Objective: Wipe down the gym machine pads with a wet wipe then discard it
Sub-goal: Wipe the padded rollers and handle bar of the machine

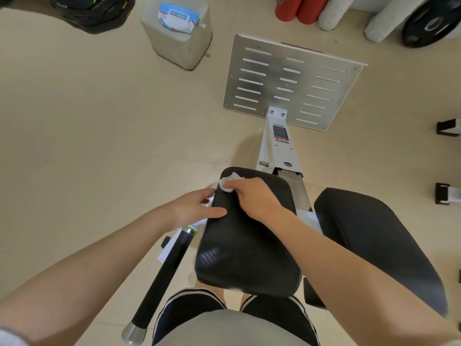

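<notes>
Right hand (252,196) has its grip curled round a crumpled wet wipe (228,183), pressing it on the near pad's (247,240) far corner; left hand (197,208), fingers straight, braces the pad's edge, probably for steadiness.

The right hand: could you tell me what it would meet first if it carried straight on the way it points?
The right hand, gripping the wipe, points up-left across the pad. It would likely pass the pad's far left corner, then meet bare floor; depth is unclear.
</notes>
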Available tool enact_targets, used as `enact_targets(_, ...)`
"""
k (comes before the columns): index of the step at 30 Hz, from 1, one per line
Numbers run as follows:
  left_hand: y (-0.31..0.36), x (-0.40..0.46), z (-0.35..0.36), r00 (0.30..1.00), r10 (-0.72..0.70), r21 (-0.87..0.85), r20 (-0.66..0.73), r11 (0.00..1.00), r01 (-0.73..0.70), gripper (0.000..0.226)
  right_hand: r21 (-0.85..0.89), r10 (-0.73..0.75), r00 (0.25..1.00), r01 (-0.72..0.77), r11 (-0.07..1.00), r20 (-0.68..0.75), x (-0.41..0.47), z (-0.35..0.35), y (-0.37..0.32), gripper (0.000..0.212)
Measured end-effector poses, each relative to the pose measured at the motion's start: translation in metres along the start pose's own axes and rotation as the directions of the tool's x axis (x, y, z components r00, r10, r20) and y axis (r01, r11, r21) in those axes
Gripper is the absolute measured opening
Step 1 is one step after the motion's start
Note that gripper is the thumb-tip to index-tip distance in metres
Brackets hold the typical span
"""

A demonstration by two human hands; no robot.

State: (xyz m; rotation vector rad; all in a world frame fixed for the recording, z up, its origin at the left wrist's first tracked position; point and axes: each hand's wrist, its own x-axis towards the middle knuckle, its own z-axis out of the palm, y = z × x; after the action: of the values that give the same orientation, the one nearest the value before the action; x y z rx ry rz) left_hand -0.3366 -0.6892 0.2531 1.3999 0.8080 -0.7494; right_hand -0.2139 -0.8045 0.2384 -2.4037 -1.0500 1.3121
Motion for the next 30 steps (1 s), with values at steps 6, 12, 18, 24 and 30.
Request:
enact_targets(6,-0.002,-0.001,-0.002,0.998,0.024,-0.071,0.056,0.997,-0.02,0.04,0.013,0.302,0.941,-0.303,0.953,-0.155,0.0,-0.02,0.059,0.044)
enact_targets(12,-0.012,-0.001,-0.001,0.997,0.075,-0.099,0.015,0.992,-0.073,0.032,0.023,-0.019,0.994,0.022,0.999,-0.106,-0.018,0.001,-0.004,0.037)
enact_targets(18,-0.017,0.004,0.0,0.998,0.045,0.005,-0.046,0.999,-0.045,0.045,-0.057,-0.108,0.994,0.107,0.993,-0.019,-0.005,0.006,-0.013,0.041)
enact_targets(24,-0.017,0.005,0.001,0.997,0.079,-0.016,0.008,0.997,-0.079,0.053,-0.029,0.308,0.934,-0.318,0.948,-0.184,0.027,-0.011,0.034,0.047)
enact_targets(30,-0.021,0.007,0.0,0.998,0.042,-0.111,-0.037,0.993,-0.045,0.084,-0.03,0.171,0.97,-0.179,0.983,-0.172,0.028,0.002,0.001,0.044)
